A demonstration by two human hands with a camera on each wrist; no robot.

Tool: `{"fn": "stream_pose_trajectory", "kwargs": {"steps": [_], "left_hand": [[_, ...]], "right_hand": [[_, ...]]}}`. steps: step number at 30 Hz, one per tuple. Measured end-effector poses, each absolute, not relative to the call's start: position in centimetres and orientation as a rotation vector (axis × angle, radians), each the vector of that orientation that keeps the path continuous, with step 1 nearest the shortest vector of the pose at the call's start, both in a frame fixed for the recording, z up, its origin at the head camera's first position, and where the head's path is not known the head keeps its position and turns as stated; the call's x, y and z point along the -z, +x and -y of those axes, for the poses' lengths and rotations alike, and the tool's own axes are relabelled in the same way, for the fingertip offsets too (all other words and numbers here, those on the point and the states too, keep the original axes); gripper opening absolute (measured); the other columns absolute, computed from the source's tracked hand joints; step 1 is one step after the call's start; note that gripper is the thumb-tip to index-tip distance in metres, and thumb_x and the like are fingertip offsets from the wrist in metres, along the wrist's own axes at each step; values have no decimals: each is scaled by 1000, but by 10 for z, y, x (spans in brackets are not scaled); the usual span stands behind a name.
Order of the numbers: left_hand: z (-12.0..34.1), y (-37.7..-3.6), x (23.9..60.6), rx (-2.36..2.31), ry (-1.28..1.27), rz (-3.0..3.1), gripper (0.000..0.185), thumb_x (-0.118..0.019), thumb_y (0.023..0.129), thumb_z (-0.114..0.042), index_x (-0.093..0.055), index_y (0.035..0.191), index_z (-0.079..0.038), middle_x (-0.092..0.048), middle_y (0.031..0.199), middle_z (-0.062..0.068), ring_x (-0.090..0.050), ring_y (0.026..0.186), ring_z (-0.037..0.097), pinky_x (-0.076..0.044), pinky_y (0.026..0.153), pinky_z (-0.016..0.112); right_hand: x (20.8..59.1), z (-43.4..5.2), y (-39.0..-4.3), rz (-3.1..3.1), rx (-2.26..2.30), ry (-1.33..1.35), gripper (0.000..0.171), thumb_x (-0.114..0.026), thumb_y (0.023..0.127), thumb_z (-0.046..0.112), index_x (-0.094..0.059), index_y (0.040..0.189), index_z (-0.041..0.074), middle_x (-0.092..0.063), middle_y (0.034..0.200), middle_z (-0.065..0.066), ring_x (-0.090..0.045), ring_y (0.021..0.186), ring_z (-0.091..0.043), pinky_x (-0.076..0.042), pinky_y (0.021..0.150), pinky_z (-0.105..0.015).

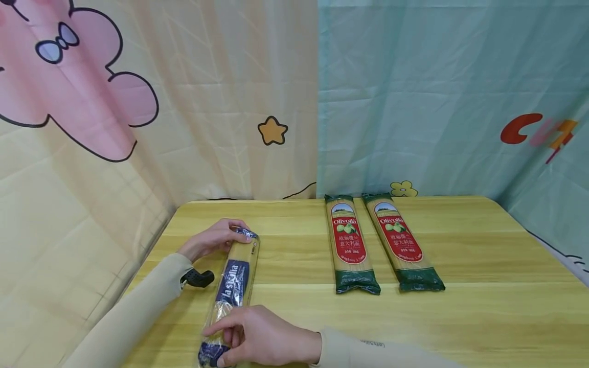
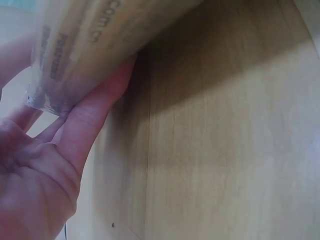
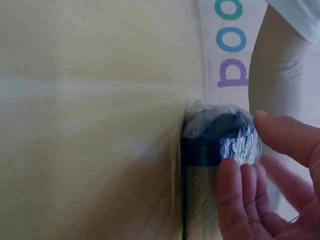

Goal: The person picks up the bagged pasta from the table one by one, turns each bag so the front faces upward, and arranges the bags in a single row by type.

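A long clear pack of spaghetti [image 1: 233, 283] with a dark blue "la sicilia" label lies lengthwise on the left side of the wooden table. My left hand [image 1: 216, 238] grips its far end, thumb on one side and fingers round the other; the left wrist view shows the hand [image 2: 65, 145] close against the clear wrapper [image 2: 95, 45]. Over the near end is my right hand [image 1: 262, 335], index finger extended and thumb by the blue tip. In the right wrist view its loosely bent fingers [image 3: 232, 200] lie beside the blue end [image 3: 215, 145]; firm contact is unclear.
Two green-ended Olivoila spaghetti packs, a left one [image 1: 349, 245] and a right one [image 1: 402, 243], lie side by side right of centre on the table [image 1: 294, 255]. Printed curtains [image 1: 221, 102] hang behind the table and at both sides.
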State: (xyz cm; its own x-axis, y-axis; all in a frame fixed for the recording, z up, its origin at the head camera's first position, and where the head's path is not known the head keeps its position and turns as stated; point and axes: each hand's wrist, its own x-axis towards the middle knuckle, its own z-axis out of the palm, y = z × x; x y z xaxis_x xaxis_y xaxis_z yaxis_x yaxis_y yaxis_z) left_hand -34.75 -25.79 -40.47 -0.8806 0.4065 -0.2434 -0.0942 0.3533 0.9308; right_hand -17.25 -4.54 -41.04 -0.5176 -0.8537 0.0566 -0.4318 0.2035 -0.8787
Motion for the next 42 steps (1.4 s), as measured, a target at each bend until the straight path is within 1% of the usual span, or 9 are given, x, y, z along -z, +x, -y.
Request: {"fn": "stream_pose_trajectory", "kwargs": {"steps": [4, 7, 11, 16, 23, 31, 33, 37, 42], "left_hand": [[259, -349, 405, -1560, 263, -2170, 31, -75, 87, -18, -61, 110, -1, -64, 104, 16, -68, 80, 24, -57, 69, 37], [260, -349, 407, -1559, 276, -2162, 31, -74, 88, -17, -60, 110, 0, -64, 104, 16, -68, 81, 24, -57, 69, 37], [260, -347, 408, -1562, 265, -2168, 29, -73, 89, -17, -59, 108, 0, -65, 100, 14, -67, 78, 22, -56, 66, 35], [260, -346, 407, -1585, 217, -2176, 24, -70, 90, -14, -58, 104, 0, -66, 97, 14, -67, 77, 22, -56, 63, 33], [258, -344, 407, -1561, 192, -2234, 22, -68, 91, -15, -56, 102, 0, -65, 92, 10, -64, 74, 19, -53, 60, 31], [256, -341, 409, -1575, 183, -2264, 18, -68, 90, -14, -57, 97, -2, -64, 94, 11, -62, 76, 19, -53, 62, 31], [256, -340, 408, -1531, 206, -2314, 19, -70, 89, -16, -60, 98, -2, -64, 95, 10, -62, 76, 19, -53, 63, 32], [257, -340, 404, -1407, 239, -2439, 22, -73, 88, -19, -66, 101, -2, -65, 93, 9, -61, 73, 19, -51, 58, 31], [258, -341, 401, -1398, 239, -2431, 21, -69, 90, -14, -66, 104, 1, -66, 93, 9, -61, 72, 18, -52, 58, 32]], "right_hand": [[414, 40, -167, -2148, 1205, -1124, 27, -81, 84, 16, -64, 105, 17, -56, 80, 17, -53, 71, 6, -47, 66, -14], [419, 36, -164, -2115, 1257, -997, 21, -82, 82, 14, -63, 91, 16, -58, 75, 16, -55, 69, 4, -48, 65, -15], [425, 31, -161, -2001, 1383, -803, 14, -80, 82, 13, -66, 83, 14, -63, 72, 10, -60, 67, -1, -49, 64, -18], [426, 27, -159, -1928, 1483, -654, 10, -79, 82, 11, -70, 85, 10, -67, 72, 5, -64, 69, -5, -50, 64, -19], [427, 24, -156, -1849, 1561, -588, 12, -77, 84, 6, -70, 92, 3, -71, 77, 2, -67, 74, -7, -51, 70, -18], [429, 23, -157, -1800, 1577, -567, 10, -75, 85, 5, -69, 94, 6, -72, 80, 1, -67, 78, -8, -52, 74, -21], [430, 23, -157, -1790, 1578, -564, 11, -74, 86, 5, -69, 95, 5, -72, 81, 0, -67, 79, -8, -53, 75, -22], [431, 24, -157, -1770, 1594, -559, 11, -74, 86, 4, -69, 96, 5, -72, 82, 0, -68, 80, -9, -53, 75, -23], [431, 25, -156, -1762, 1623, -548, 14, -72, 86, 1, -68, 99, 4, -72, 83, -1, -68, 82, -9, -53, 75, -22]]}}
